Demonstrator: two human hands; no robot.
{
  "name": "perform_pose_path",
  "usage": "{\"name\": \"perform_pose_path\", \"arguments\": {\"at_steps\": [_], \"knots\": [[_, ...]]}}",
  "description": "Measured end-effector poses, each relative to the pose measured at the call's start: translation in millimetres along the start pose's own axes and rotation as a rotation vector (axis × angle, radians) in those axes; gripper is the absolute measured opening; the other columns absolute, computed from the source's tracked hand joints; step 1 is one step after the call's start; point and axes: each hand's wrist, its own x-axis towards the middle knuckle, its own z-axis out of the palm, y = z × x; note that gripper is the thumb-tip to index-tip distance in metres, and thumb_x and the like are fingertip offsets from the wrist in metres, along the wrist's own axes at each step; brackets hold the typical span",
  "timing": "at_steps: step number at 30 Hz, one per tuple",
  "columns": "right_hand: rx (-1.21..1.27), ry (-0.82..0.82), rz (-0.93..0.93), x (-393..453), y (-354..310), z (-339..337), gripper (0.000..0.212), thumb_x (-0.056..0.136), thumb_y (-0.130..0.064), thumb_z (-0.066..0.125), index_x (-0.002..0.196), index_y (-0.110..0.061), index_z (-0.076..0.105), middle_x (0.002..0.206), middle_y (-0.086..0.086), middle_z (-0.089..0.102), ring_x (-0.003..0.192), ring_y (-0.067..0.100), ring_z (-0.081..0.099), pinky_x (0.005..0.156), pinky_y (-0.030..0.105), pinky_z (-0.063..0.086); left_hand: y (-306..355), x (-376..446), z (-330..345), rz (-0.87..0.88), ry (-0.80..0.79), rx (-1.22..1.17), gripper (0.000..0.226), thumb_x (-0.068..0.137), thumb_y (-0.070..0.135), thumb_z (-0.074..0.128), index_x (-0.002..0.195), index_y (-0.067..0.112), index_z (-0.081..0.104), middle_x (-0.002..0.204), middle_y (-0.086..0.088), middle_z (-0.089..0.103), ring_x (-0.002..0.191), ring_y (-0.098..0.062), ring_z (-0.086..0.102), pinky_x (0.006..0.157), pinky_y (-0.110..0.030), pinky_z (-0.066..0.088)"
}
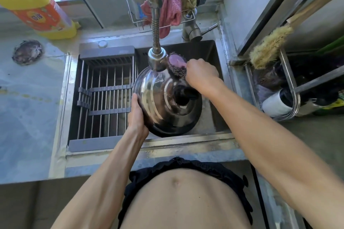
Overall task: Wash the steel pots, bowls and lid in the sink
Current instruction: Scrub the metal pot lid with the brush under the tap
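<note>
steel lid (160, 105) sits tilted over the sink (208, 120), dome side up toward the camera, its black knob (186, 93) pointing up and to the right. the left hand (136, 115) grips the lid's near-left rim, fingers curled round the edge and hidden underneath, thumb on top. the right hand (202, 74) is closed round a dark scourer with a pink top (177, 65), which it holds against the lid's far edge, just beside the faucet head (157, 59). a thin stream of water falls from the faucet onto the upper dome.

what matters for the next stroke: the dome lies toward the body and to the left of the scourer, so the right hand would need to draw back across the curve, past the knob, while the left hand steadies or turns the rim. the right hand is nearer the unscrubbed lower dome than the left, which is busy holding. the drying rack (104, 98) covers the sink's left half; no pots or bowls are visible on it.
</note>
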Motion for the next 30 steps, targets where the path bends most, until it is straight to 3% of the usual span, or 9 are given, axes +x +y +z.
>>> {"name": "perform_pose_path", "arguments": {"at_steps": [7,10,15,21,25,28,30], "knots": [[0.022,0.006,-0.151,-18,-29,-1,0.026,0.099,-0.015,0.043,0.119,-0.016,0.060,0.097,0.007,0.058,0.083,0.029,0.058,0.069,0.038,0.041,-1,2,-1,0.012,-0.039,0.028,0.065,0.093,0.069,0.054,0.118,0.013,0.074,0.108,-0.008,0.078,0.102,-0.026,0.075,0.100,-0.046,0.056],[0.035,0.012,-0.021,5,-9,-3,0.023,0.097,-0.013,0.046,0.115,-0.012,0.060,0.104,0.011,0.065,0.086,0.029,0.061,0.070,0.040,0.047,0,-4,-3,-0.002,-0.071,-0.015,0.062,0.098,0.066,0.049,0.122,0.014,0.073,0.112,-0.009,0.077,0.106,-0.025,0.074,0.102,-0.045,0.054],[0.104,-0.024,0.164,7,31,20,0.024,0.097,-0.017,0.047,0.115,-0.011,0.062,0.104,0.012,0.066,0.090,0.033,0.065,0.071,0.039,0.051,8,-5,-8,-0.025,-0.071,-0.144,0.062,0.100,0.066,0.045,0.128,0.016,0.070,0.121,-0.010,0.074,0.112,-0.027,0.071,0.093,-0.043,0.057],[0.246,0.014,0.203,-29,53,43,0.028,0.101,-0.025,0.041,0.112,-0.018,0.066,0.090,0.010,0.064,0.080,0.033,0.061,0.064,0.035,0.047,22,-6,2,-0.037,-0.056,-0.322,0.063,0.099,0.068,0.040,0.132,0.022,0.069,0.127,-0.011,0.071,0.118,-0.033,0.066,0.107,-0.052,0.049],[0.270,0.027,0.178,-69,54,56,0.025,0.102,-0.022,0.041,0.111,-0.021,0.065,0.085,0.009,0.063,0.070,0.028,0.055,0.059,0.032,0.040,30,-12,18,-0.087,0.035,-0.395,0.061,0.093,0.071,0.048,0.126,0.025,0.071,0.123,-0.007,0.074,0.111,-0.033,0.070,0.099,-0.054,0.055],[0.258,0.041,0.109,-100,43,60,0.027,0.104,-0.025,0.039,0.118,-0.021,0.062,0.084,0.007,0.060,0.069,0.030,0.050,0.060,0.032,0.037,32,-20,31,-0.099,0.106,-0.406,0.066,0.086,0.075,0.055,0.124,0.023,0.070,0.117,-0.006,0.075,0.104,-0.033,0.071,0.081,-0.051,0.061],[0.253,0.066,0.004,-114,23,59,0.026,0.104,-0.026,0.038,0.121,-0.020,0.057,0.083,0.006,0.054,0.069,0.029,0.047,0.060,0.034,0.036,30,-27,41,-0.094,0.141,-0.363,0.067,0.087,0.074,0.056,0.121,0.018,0.067,0.113,-0.006,0.074,0.102,-0.032,0.071,0.081,-0.049,0.061]]}}
